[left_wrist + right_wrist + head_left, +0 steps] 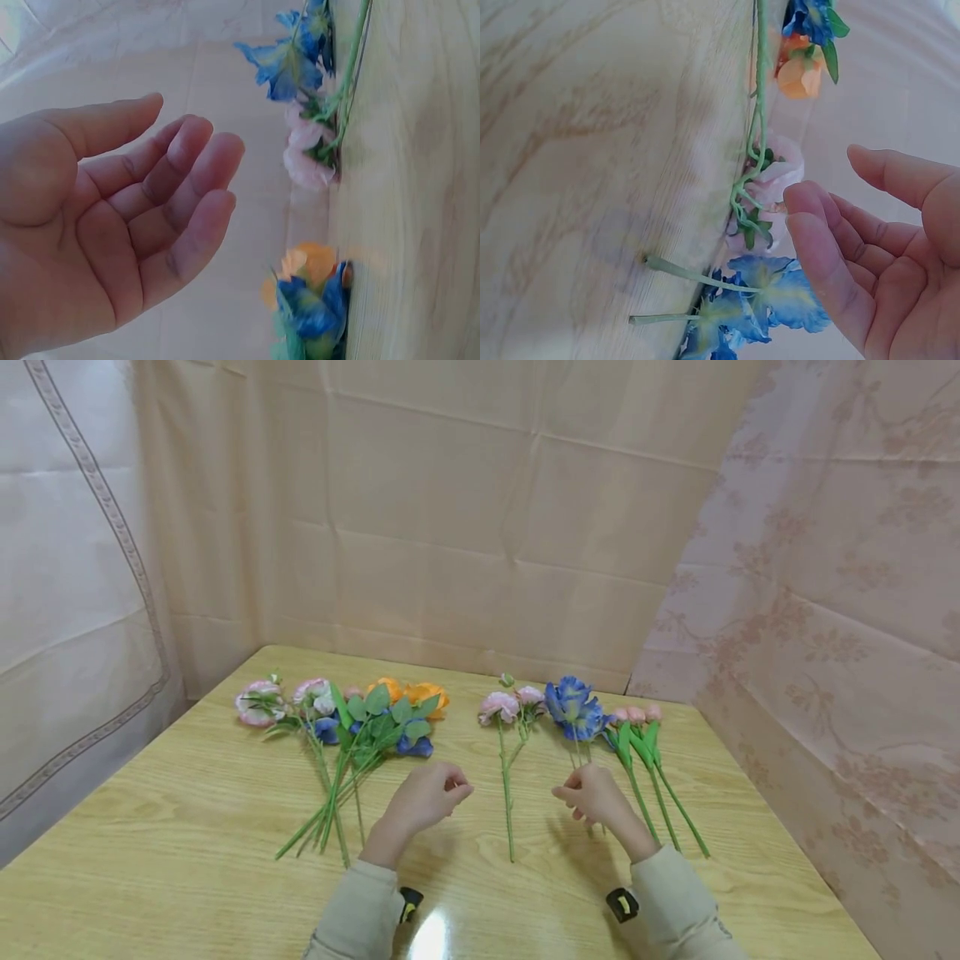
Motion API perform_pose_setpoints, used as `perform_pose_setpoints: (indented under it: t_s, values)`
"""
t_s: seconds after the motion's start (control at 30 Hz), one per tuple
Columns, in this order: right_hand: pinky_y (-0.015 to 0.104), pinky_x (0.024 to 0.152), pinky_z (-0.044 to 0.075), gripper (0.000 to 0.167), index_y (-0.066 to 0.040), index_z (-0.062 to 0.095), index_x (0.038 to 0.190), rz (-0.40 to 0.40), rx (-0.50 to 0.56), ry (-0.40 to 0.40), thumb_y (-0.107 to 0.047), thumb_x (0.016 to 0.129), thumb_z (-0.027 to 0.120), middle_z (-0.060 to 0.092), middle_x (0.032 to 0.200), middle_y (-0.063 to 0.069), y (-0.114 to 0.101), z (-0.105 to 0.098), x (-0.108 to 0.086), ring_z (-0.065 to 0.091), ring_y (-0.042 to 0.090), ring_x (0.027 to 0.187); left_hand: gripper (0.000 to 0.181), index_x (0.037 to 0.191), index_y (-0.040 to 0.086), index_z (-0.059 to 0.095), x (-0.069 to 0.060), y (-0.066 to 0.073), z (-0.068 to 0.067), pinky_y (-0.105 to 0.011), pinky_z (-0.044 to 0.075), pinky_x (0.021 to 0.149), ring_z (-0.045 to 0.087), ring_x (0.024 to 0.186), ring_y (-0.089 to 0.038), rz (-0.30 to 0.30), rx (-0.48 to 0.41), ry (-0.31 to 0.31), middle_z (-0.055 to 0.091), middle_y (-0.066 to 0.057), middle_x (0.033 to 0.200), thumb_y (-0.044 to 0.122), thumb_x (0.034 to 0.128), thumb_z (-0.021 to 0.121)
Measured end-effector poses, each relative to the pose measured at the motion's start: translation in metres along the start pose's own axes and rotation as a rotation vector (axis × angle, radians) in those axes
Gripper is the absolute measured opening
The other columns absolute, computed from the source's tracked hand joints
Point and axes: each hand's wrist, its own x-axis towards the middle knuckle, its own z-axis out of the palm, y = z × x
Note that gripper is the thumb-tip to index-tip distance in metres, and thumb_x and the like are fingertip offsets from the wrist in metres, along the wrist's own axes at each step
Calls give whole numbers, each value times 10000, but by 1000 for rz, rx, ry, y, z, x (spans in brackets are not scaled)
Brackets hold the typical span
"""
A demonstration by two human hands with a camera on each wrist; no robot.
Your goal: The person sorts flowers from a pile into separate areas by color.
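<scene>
Both hands hover over the table with loosely bent fingers and nothing in them. My left hand [427, 795] is between the left pile of flowers and a pink flower stem [507, 785]; the left wrist view shows its palm and relaxed fingers [214, 161]. My right hand [596, 795] is in front of the blue flowers [573, 706], partly hiding their stems. In the right wrist view its thumb and fingers stand apart, with the blue flowers [780, 296] and pink flowers [780, 165] beyond. The pink flowers [498, 706] lie between the two hands.
In the left pile are pink-white flowers [260, 703], orange flowers [427, 695] and green leaves [378, 727], with crossing stems. Pink tulips [636, 716] lie at the right. Cloth hangs behind the wooden table [187, 827] and along both sides.
</scene>
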Motion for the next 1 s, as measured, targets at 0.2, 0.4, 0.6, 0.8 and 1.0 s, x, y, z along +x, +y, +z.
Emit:
perform_pose_setpoints:
  t_s: [0.2,0.4,0.6,0.8,1.0]
  values:
    - [321,429,482,185,23,637,773,-12,1,4,-152,829,627,587,632,94,1,3,1,564,186,484,106,782,57,638,0,-10,-15,-273,409,519,490,584,-115,-45,171,169,556,5,673,138,846,613]
    - [321,425,477,178,19,636,768,-18,8,4,-149,827,627,586,627,92,0,4,-2,567,197,485,84,785,25,639,-6,-26,-37,-329,451,533,564,623,-190,-165,237,281,610,-53,712,104,813,633]
    - [318,420,474,174,17,633,762,-18,13,-4,-144,827,629,586,626,93,0,5,-3,557,186,472,96,810,13,625,-17,-46,-59,-392,457,542,584,689,-263,-350,267,289,622,-91,778,104,790,649]
    - [325,423,477,174,19,634,761,-13,11,-12,-143,825,632,581,618,94,0,7,-4,561,201,474,174,595,53,498,-26,-63,-71,-346,385,451,515,597,-254,-496,277,256,511,-99,618,71,734,601]
    - [338,423,479,175,12,633,746,-18,18,-12,-145,824,634,579,605,91,0,8,-4,569,221,477,53,713,-22,558,-30,-73,-73,-452,461,538,572,766,-393,-546,295,202,577,-274,849,29,713,572]
